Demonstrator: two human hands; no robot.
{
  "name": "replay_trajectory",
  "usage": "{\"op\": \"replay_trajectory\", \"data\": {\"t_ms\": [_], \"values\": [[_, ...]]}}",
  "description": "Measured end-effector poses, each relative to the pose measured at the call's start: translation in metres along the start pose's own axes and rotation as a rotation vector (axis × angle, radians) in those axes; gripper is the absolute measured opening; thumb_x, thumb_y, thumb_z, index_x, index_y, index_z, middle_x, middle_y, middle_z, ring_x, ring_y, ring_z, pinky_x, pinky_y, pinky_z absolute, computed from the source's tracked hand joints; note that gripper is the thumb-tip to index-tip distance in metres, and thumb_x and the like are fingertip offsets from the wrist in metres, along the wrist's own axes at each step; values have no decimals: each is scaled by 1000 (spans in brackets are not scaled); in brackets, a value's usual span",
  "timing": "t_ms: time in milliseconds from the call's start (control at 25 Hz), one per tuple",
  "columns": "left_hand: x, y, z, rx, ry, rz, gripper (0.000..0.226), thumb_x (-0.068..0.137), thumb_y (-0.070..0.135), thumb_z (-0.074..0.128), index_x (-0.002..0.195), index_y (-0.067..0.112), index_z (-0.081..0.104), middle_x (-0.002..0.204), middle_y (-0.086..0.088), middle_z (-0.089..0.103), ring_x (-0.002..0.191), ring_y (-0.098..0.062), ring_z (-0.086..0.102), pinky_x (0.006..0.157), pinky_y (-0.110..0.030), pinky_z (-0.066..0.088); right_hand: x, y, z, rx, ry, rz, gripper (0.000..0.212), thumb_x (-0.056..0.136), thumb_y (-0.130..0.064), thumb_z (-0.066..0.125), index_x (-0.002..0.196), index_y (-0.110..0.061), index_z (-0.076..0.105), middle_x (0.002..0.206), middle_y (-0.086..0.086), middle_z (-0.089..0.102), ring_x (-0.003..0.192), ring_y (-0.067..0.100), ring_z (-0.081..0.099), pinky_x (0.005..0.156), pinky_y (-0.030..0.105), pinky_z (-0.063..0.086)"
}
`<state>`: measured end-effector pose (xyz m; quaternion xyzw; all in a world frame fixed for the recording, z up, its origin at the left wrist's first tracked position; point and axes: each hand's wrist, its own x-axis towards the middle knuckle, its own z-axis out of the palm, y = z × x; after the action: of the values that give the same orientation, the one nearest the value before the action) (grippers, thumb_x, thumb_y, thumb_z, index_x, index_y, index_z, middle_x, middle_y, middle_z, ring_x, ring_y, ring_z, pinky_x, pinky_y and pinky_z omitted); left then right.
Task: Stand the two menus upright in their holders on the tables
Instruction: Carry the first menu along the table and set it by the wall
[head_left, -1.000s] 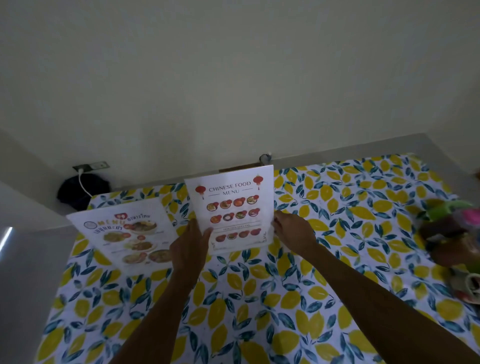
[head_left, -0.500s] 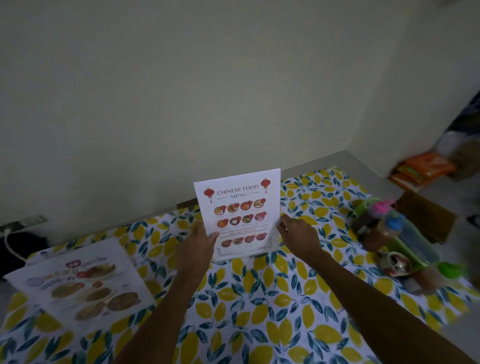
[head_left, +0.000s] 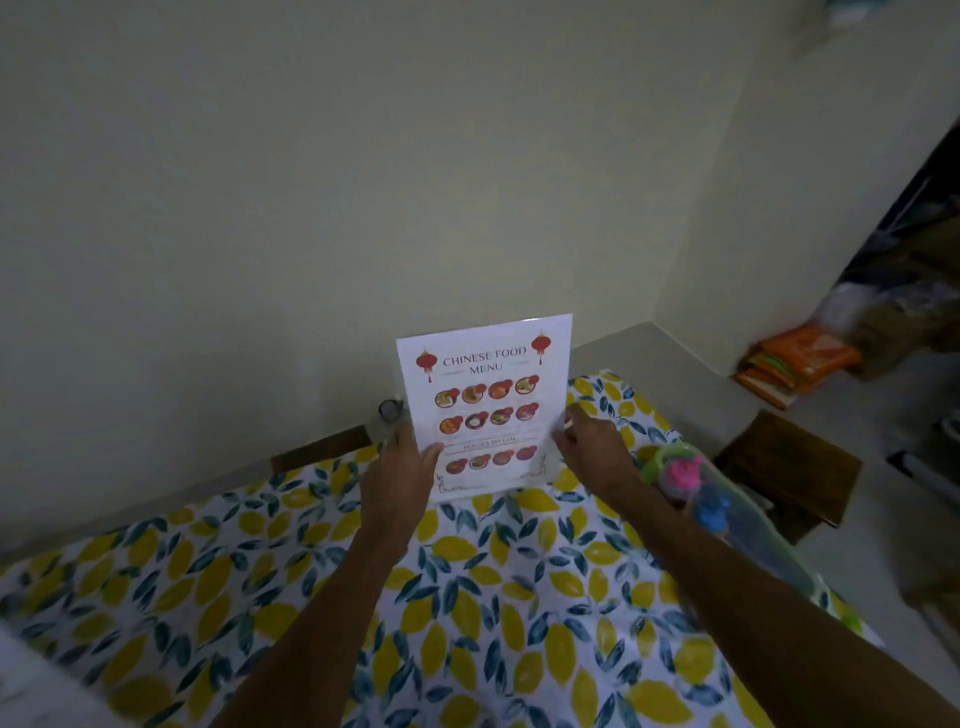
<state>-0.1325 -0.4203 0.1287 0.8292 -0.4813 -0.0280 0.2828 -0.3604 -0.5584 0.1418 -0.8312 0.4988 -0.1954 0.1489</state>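
Note:
A white "Chinese Food Menu" sheet (head_left: 485, 405) stands upright near the far edge of a table covered with a lemon-print cloth (head_left: 467, 613). My left hand (head_left: 397, 478) grips its lower left edge, thumb on the front. My right hand (head_left: 592, 452) pinches its right edge at mid height. The sheet seems to sit in a clear holder; its base is hard to make out behind my hands. The second menu is out of view.
A clear bin with colourful bottles (head_left: 696, 488) sits at the table's right edge, close to my right forearm. A dark wooden stool (head_left: 784, 467) stands on the floor beyond it. Orange packets (head_left: 795, 364) lie by the right wall. A wall rises just behind the table.
The view has swung right, and the second menu on the left has left the frame. Both hands stay on the Chinese menu; my right hand has slid higher along its right edge.

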Motion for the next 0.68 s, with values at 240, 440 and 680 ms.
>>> {"op": "replay_trajectory", "data": {"t_ms": [240,440,680], "values": [[69,87,74,-184,-33,-133,39,93,45,51,121,19,47,115,-8,66,100,-28,67,80,-44,58,110,91,-27,13,-12,-55,34,89,-30,66,105,-3,54,87,22,71,84,40,66,67,40,51],[122,136,142,-240,-67,-169,39,93,46,49,121,19,48,117,-7,67,101,-28,67,83,-47,57,181,169,-26,33,-95,-14,32,88,-35,65,100,-8,53,84,16,72,82,38,67,71,42,56],[145,159,216,-161,-135,-216,37,95,43,47,118,14,44,114,-12,64,95,-32,66,78,-46,57,213,235,2,97,-173,62,27,90,-32,65,96,-8,53,87,15,71,77,31,65,67,34,49]]}}
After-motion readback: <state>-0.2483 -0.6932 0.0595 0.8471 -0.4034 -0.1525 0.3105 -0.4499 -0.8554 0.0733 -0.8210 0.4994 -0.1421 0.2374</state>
